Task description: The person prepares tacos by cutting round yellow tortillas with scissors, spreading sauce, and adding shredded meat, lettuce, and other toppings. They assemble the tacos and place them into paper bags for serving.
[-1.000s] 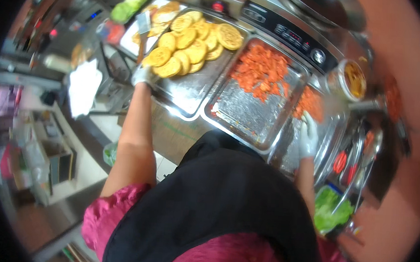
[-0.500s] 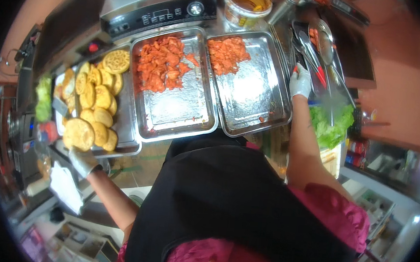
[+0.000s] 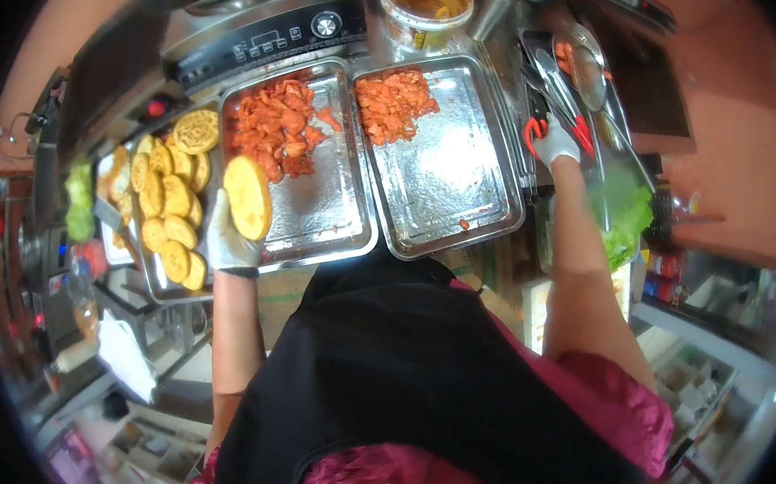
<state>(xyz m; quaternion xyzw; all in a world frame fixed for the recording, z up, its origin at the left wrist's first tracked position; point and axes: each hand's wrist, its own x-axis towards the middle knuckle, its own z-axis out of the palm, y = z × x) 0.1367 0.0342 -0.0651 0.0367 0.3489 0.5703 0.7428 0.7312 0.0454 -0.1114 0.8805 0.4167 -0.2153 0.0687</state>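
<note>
My left hand (image 3: 229, 242), in a clear glove, grips a round, flat yellow bread (image 3: 248, 199) by its left side, above the near left corner of a metal tray (image 3: 315, 228) of red-orange meat pieces (image 3: 275, 124). At the right, my gloved right hand (image 3: 557, 146) is closed around red-handled scissors (image 3: 534, 133), whose handle loop shows beside my fingers. Their blades are hard to make out among the metal utensils. Several more flat breads (image 3: 173, 196) lie overlapping on a tray at the left.
A second metal tray (image 3: 451, 179) holds meat at its far left. Behind stand a bucket (image 3: 426, 15) of yellow-brown sauce and a black control panel (image 3: 272, 40). To the right are a slotted spoon (image 3: 588, 76) and green lettuce (image 3: 622, 218). White paper (image 3: 125, 354) lies at the lower left.
My left hand has lifted the bread off the pile and carried it right, over the meat tray's edge. The red scissor handle now shows more clearly at my right hand.
</note>
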